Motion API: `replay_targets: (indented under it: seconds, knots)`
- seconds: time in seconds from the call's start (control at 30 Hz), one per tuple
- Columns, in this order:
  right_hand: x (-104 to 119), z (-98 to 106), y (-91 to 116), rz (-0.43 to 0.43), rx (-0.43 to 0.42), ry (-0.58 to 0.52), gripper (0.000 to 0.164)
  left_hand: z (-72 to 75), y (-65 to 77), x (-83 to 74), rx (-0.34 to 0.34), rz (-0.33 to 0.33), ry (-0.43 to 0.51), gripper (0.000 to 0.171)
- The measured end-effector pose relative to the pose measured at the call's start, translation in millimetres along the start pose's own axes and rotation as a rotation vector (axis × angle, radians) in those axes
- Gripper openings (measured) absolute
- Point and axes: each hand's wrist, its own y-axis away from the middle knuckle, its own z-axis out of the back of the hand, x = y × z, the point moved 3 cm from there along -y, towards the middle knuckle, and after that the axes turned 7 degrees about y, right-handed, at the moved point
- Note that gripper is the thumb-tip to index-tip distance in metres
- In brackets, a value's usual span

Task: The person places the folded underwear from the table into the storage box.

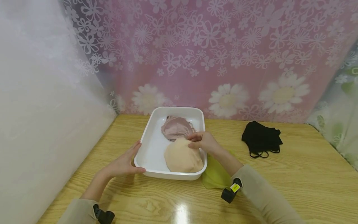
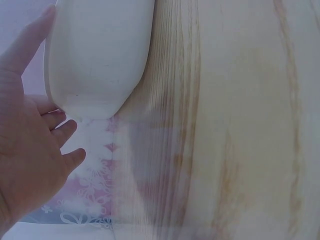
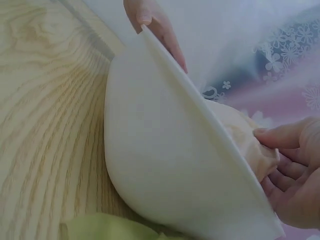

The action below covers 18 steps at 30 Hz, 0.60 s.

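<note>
A beige bra, folded to a rounded cup shape, lies in the near right part of a white plastic tray. My right hand pinches its edge between thumb and fingers, over the tray's right rim; the right wrist view shows the beige fabric between them. Behind it in the tray rests a dusty pink bra, folded, with thin straps at its right side. My left hand holds the tray's near left corner, thumb at the front rim and fingers along the left side.
A yellow-green cloth lies on the wooden table, partly under my right forearm and against the tray. Farther right is a black garment with thin straps. A flowered pink curtain hangs behind the table, and a white wall stands at left.
</note>
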Motion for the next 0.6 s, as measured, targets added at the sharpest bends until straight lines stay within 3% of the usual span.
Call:
replay_targets:
  seconds: [0.27,0.6]
  knots:
    - [0,9,11,0.090,-0.038,0.022,0.034,0.0,0.7,-0.4,-0.004,-0.003,-0.005,0.107]
    - [-8,46,29,0.079,-0.062,-0.043,0.037,-0.3,0.5,0.3,-0.006,-0.010,-0.008,0.107]
